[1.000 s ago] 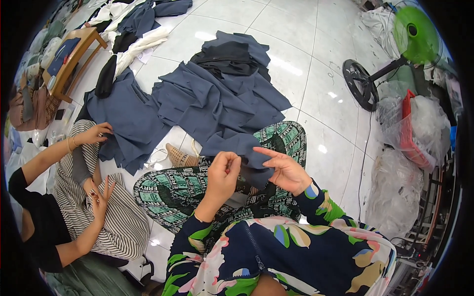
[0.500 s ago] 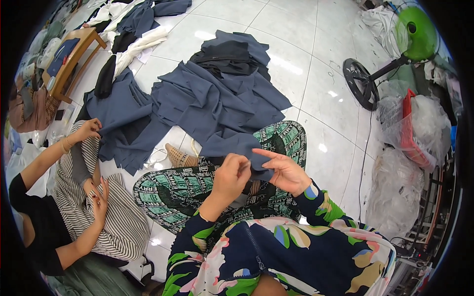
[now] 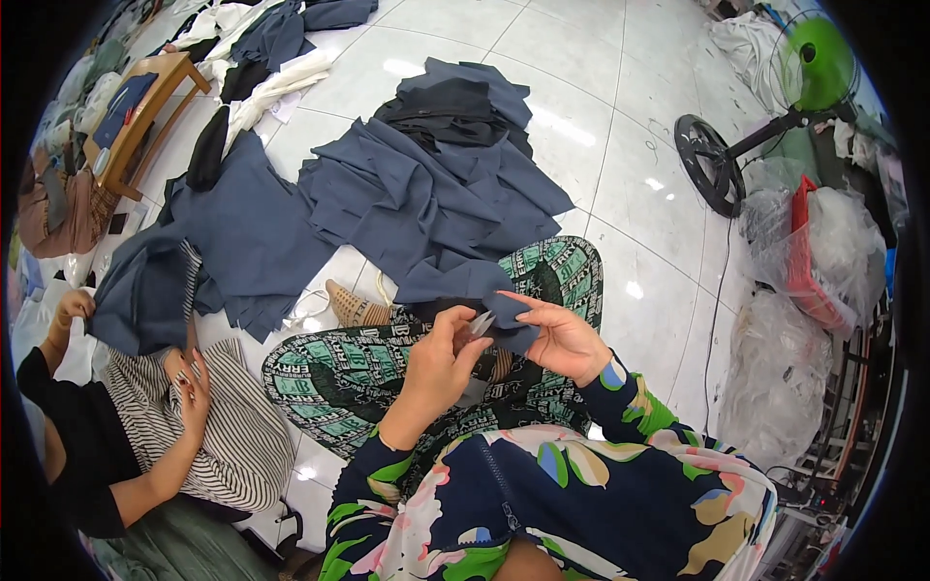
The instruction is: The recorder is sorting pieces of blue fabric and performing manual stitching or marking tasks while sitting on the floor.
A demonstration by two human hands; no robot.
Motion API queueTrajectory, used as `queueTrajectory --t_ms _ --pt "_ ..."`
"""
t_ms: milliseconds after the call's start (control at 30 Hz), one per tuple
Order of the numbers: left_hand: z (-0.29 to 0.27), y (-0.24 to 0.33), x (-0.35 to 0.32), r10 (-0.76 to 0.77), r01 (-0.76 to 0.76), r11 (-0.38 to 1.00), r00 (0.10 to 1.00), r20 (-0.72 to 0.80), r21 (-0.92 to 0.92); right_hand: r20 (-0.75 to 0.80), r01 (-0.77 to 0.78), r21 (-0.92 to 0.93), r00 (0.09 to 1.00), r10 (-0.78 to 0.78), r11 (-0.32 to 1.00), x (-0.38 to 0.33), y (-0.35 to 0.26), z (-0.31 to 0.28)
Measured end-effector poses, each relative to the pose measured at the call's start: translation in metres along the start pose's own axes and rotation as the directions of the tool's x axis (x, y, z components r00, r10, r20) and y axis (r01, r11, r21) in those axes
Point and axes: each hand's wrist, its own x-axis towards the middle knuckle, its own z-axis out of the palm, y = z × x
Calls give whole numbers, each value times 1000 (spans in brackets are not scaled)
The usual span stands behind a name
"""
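Between my hands lies the dark blue-grey fabric (image 3: 455,278), draped over my crossed legs and running forward to the floor. My left hand (image 3: 436,368) is closed round small metal thread snips (image 3: 480,323), whose pointed blades meet the cloth's edge. Thumb and fingers of my right hand (image 3: 564,341) pinch that edge, with a flap of it hanging below the fingertips. Whether the blades are parted is too small to tell.
Blue-grey cloth pieces (image 3: 417,194) are heaped on the tiled floor ahead. At left a co-worker in striped trousers (image 3: 223,426) lifts a blue-grey piece (image 3: 145,290). A wooden bench (image 3: 145,111) stands behind; a green fan (image 3: 819,63) and plastic bags (image 3: 775,378) are at right.
My left hand has turned, and the snips now show at the fabric edge. The co-worker has pulled a cloth piece back over their lap.
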Motion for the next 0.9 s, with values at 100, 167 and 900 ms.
queueTrajectory --t_ms 100,167,900 --pt "3 -6 0 8 -8 999 1000 0 37 1 1 6 1000 -1 1000 0 1 0" --pt "4 -5 0 1 -1 999 1000 1 36 8 0 9 1000 0 1000 0 1 0" --pt "0 -17 12 -181 124 880 980 -81 -458 -16 72 -49 997 -73 996 -5 -3 4"
